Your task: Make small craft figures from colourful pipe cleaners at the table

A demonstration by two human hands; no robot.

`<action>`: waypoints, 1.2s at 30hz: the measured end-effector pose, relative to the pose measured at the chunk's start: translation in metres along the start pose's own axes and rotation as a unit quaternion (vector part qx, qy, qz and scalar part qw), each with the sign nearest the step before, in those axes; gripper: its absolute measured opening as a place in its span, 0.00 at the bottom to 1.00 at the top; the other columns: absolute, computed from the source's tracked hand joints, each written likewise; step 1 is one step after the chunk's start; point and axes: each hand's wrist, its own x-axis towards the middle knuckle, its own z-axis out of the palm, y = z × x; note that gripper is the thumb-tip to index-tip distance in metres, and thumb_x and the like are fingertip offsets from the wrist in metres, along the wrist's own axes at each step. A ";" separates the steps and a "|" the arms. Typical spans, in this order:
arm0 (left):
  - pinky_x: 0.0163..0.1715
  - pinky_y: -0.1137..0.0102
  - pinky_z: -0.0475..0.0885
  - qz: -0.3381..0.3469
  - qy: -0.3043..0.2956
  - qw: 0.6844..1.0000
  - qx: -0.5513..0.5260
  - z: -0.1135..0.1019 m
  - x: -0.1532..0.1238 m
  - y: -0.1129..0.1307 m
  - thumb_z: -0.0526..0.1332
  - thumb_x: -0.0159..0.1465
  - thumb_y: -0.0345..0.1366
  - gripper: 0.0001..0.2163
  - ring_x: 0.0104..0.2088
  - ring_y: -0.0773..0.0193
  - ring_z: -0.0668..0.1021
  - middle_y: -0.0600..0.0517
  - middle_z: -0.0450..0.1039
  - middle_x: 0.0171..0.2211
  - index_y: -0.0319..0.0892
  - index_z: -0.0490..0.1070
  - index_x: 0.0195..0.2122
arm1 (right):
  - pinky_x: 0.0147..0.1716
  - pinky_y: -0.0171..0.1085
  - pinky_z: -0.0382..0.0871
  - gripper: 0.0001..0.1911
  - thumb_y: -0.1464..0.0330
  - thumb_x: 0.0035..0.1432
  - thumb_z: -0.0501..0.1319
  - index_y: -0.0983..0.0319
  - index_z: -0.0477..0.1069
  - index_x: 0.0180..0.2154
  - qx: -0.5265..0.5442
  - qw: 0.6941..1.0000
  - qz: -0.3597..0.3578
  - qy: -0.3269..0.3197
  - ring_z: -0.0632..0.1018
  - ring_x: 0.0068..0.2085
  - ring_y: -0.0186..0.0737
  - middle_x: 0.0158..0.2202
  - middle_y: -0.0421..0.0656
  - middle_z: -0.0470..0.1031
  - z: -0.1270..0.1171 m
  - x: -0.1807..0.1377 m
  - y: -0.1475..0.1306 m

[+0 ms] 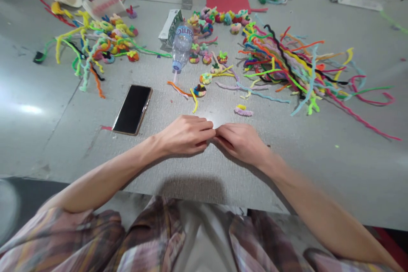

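Note:
My left hand (pixel 186 135) and my right hand (pixel 240 141) meet fingertip to fingertip on the grey table (pixel 318 157), just in front of me. Both hands have their fingers curled and pressed together. Whatever they pinch is hidden between the fingers. A small coiled pink and yellow pipe cleaner (pixel 243 110) lies just beyond my right hand. A multicoloured coil (pixel 200 90) and loose orange and yellow pieces (pixel 185 92) lie beyond my left hand.
A black phone (pixel 132 109) lies left of my hands. A water bottle (pixel 181 47) lies on its side. A big heap of straight pipe cleaners (pixel 299 66) spreads at right, another tangle (pixel 95 42) at left, finished coils (pixel 216 19) at back.

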 end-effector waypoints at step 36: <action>0.33 0.68 0.61 -0.195 -0.053 0.916 -0.347 -0.005 0.005 -0.006 0.62 0.57 0.26 0.04 0.30 0.69 0.68 0.59 0.69 0.27 0.42 0.70 0.30 | 0.37 0.44 0.65 0.18 0.63 0.86 0.56 0.64 0.81 0.45 -0.016 0.998 -0.061 0.004 0.82 0.36 0.44 0.37 0.47 0.86 0.002 -0.003 0.009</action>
